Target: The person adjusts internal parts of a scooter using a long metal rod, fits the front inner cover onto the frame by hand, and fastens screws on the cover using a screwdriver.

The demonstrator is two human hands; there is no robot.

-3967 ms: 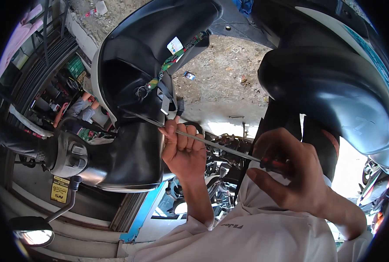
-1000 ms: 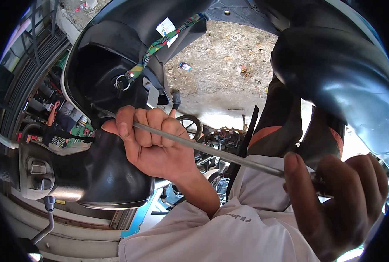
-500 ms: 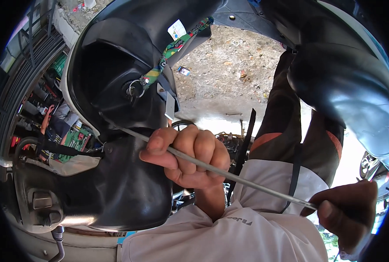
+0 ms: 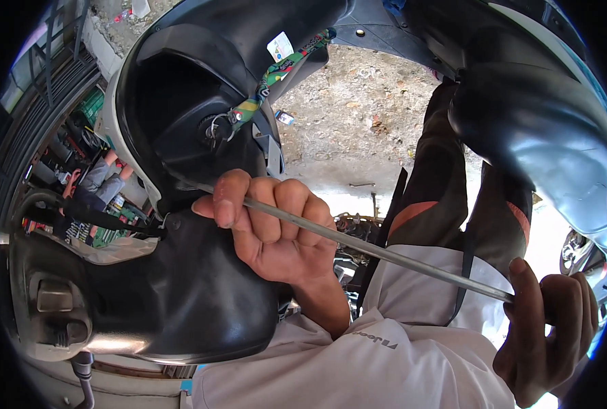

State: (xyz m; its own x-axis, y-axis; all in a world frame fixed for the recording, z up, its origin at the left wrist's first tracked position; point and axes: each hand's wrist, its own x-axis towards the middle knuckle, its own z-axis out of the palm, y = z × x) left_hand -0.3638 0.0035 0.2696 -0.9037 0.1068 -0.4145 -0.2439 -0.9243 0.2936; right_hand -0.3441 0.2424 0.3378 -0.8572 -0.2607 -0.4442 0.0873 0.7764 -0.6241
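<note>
A long, thin grey metal rod (image 4: 392, 255) slants down across the view from left to right. Its far left end goes to the black inner panel (image 4: 180, 102) of a scooter front, where the tip is hard to make out. My left hand (image 4: 276, 225) is closed round the rod near that end, thumb and curled fingers gripping it. At the rod's lower right end, my right hand (image 4: 549, 334) holds it by the fingers, the others bent. Above my left hand a key ring (image 4: 219, 127) hangs at the ignition lock, with a green patterned lanyard (image 4: 269, 82) attached.
The black scooter seat (image 4: 528, 136) bulges at the right. At the left are a handlebar switch housing (image 4: 58, 307) and a green tool case (image 4: 109, 228); another person's arm and legs show near it. Rough concrete ground (image 4: 358, 109) lies beyond.
My left hand has moved slightly left and up along with the rod. My right hand has shifted a little right and down, its fingers now pointing more upward.
</note>
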